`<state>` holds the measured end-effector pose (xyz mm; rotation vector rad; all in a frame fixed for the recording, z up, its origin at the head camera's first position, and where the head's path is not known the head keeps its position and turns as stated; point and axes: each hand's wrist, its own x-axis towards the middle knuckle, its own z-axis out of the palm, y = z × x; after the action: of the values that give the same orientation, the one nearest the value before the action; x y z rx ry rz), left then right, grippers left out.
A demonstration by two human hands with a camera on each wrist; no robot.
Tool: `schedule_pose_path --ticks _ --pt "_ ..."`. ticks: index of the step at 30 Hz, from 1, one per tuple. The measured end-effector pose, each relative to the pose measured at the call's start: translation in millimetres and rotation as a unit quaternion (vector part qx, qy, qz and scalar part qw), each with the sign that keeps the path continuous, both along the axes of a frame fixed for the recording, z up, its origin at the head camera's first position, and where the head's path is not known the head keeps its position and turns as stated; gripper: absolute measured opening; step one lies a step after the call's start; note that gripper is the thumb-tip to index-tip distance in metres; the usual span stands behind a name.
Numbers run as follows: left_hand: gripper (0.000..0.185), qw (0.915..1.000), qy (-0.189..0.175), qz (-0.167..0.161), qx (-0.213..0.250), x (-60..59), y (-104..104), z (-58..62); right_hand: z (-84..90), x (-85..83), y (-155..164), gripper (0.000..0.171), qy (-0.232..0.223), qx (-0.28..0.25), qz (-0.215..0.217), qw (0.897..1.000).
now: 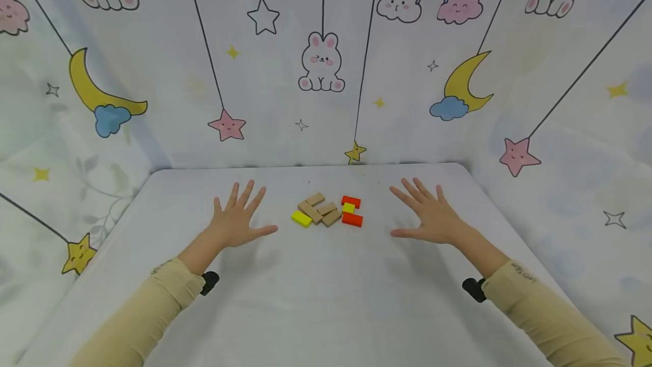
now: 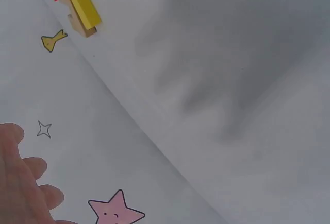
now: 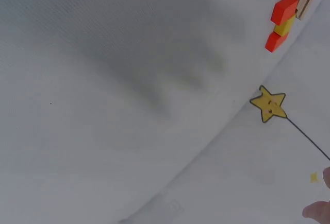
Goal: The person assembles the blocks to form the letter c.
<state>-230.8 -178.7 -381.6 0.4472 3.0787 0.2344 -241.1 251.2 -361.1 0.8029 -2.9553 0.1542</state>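
Several small wooden blocks lie close together near the far middle of the table. Among them are plain wood blocks (image 1: 310, 212), a yellow block (image 1: 301, 218) at the left end, and a smaller yellow block (image 1: 348, 208) between an upper red block (image 1: 351, 201) and a lower red block (image 1: 352, 220). To the left of the pile, my left hand (image 1: 236, 221) is held with fingers spread and holds nothing. My right hand (image 1: 430, 217) is likewise spread, to the right of the pile, touching no block. Only fingertips of each hand show in the wrist views.
The white table (image 1: 326, 287) reaches back to a cloth backdrop (image 1: 285, 84) printed with stars, moons and rabbits. Each wrist wears a dark device, a left one (image 1: 209, 282) and a right one (image 1: 475, 290). Both hands cast shadows on the table.
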Motion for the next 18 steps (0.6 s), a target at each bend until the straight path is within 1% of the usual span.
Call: schedule_pose_path --ticks 4,10,15,18 --pt "0.096 1.0 0.0 -0.001 0.004 -6.2 7.3 -3.6 -2.5 -4.1 -2.9 0.095 0.005 0.002 0.009 1.0" --pt "0.094 0.9999 -0.01 -0.007 0.01 -15.0 18.2 -12.4 -4.8 -7.5 -10.3 0.094 0.01 -0.007 0.02 1.0" --pt "0.094 0.9997 -0.017 -0.012 0.012 -18.3 27.4 -17.4 -7.6 -8.7 -19.3 0.091 0.01 -0.01 0.027 1.0" --pt "0.091 0.9997 -0.009 -0.019 0.013 -19.2 33.3 -20.6 -10.9 -10.0 -24.1 0.09 0.002 -0.01 0.026 1.0"
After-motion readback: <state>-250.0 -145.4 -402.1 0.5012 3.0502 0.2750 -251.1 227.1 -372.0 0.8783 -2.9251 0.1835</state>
